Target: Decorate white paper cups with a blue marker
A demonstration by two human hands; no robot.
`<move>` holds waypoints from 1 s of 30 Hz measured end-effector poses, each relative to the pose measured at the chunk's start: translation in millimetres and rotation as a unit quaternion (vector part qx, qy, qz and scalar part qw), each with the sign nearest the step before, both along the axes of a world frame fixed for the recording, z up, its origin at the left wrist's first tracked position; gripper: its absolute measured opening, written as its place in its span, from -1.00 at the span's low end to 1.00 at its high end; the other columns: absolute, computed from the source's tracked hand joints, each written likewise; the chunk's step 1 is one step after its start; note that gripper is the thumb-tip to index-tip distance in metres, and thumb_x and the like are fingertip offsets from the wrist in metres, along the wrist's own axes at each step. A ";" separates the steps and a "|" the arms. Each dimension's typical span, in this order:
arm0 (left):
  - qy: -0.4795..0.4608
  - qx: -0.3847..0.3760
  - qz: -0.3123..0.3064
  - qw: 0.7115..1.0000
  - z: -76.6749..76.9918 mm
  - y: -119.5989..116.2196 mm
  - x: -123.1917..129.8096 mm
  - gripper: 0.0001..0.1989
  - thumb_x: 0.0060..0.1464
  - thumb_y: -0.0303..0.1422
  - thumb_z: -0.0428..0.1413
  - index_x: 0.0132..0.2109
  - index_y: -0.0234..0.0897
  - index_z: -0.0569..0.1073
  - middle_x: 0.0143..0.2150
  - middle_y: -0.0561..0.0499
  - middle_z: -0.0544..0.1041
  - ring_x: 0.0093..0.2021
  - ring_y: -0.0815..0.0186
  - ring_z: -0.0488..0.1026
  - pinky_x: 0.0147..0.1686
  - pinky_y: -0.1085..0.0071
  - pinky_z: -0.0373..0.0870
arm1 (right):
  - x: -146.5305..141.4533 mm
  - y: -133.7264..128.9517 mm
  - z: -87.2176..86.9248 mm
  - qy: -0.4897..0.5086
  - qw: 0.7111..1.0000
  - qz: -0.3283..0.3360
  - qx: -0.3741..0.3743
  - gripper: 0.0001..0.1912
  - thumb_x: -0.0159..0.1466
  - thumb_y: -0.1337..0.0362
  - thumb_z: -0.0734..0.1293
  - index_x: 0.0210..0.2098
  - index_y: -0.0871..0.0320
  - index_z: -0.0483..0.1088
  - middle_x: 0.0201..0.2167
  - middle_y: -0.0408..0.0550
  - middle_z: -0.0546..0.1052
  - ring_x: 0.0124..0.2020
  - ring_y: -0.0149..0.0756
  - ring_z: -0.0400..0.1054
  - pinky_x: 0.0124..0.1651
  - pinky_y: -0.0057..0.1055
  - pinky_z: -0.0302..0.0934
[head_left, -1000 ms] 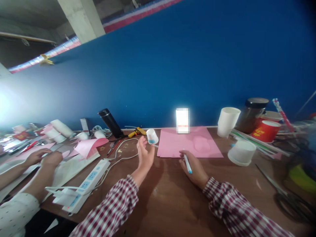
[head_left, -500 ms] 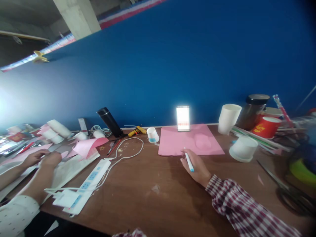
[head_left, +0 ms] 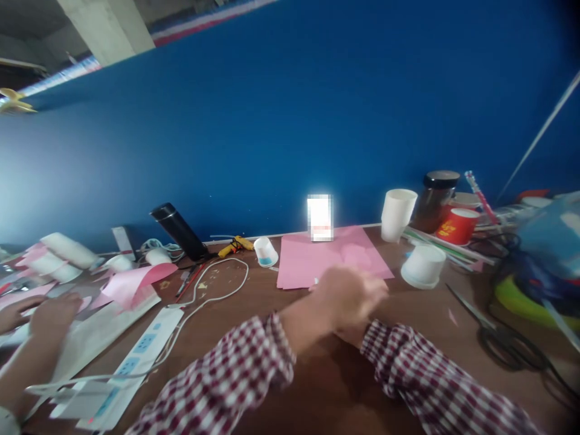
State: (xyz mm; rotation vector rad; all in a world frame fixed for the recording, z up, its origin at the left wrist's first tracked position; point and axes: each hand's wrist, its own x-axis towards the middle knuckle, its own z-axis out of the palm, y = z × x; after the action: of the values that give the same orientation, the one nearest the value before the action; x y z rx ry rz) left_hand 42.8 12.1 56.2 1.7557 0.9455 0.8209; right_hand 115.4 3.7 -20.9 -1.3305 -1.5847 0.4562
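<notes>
Smeared by motion, my left hand (head_left: 339, 296) lies across the front of my right hand (head_left: 352, 333), its blurred fingers pointing right. Most of my right hand is hidden behind it. Beyond the fingers a small white end of the marker (head_left: 316, 281) shows, with the rest of it covered; my right hand is closed on it. Both hands are at the front edge of the pink paper sheets (head_left: 296, 260). A lighter pink rounded piece of paper (head_left: 357, 257) rests on the sheets. At their back edge stands a bright, pixelated upright rectangle (head_left: 320, 217).
White paper cups (head_left: 397, 214), an upturned tub (head_left: 423, 266), a red cup (head_left: 457, 226) and scissors (head_left: 502, 344) are on the right. Leftward are a small cup (head_left: 265, 252), a black flask (head_left: 179, 232), a power strip (head_left: 131, 368) with cable, and another person's hands (head_left: 54, 317).
My left hand has come in from the lower edge and crossed over my right hand, hiding most of the marker. The view has turned slightly right.
</notes>
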 end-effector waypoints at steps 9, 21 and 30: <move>0.399 0.215 -0.014 0.891 16.9 128.6 29.2 -0.69 0.20 -0.47 -0.06 -0.26 -0.37 0.60 -0.19 -0.24 0.60 -0.13 0.07 0.52 -0.14 0.24 0.38 | 1.0 -6.3 10.9 -0.270 0.937 0.213 0.066 -0.76 0.25 0.44 0.30 -0.07 0.21 0.41 -0.08 0.12 0.53 -0.06 -0.11 0.41 0.01 -0.20 0.35; 0.260 0.221 -0.159 0.927 20.3 120.2 109.0 -0.60 0.19 -0.10 0.04 0.02 -0.21 0.54 -0.01 -0.07 0.60 -0.09 0.23 0.54 -0.15 0.42 0.40 | -3.0 -0.3 -9.8 -0.297 0.925 0.238 0.020 -0.87 0.26 0.33 0.28 -0.35 0.15 0.48 -0.32 0.07 0.60 -0.21 -0.14 0.47 -0.10 -0.30 0.33; 0.244 0.278 -0.316 0.874 26.9 102.3 158.6 -0.57 0.02 -0.20 0.22 0.03 -0.30 0.54 -0.09 -0.16 0.59 -0.12 0.11 0.52 -0.14 0.30 0.37 | -3.3 0.4 -40.5 -0.315 0.907 0.278 -0.043 -0.85 0.25 0.36 0.29 -0.43 0.18 0.47 -0.38 0.06 0.59 -0.26 -0.21 0.48 -0.16 -0.33 0.32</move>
State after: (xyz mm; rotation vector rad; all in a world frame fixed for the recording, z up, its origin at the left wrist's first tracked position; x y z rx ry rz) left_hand 201.4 114.4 83.1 2.6540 0.3659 0.2104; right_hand 112.1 4.0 -61.4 -1.1280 -2.5376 0.4629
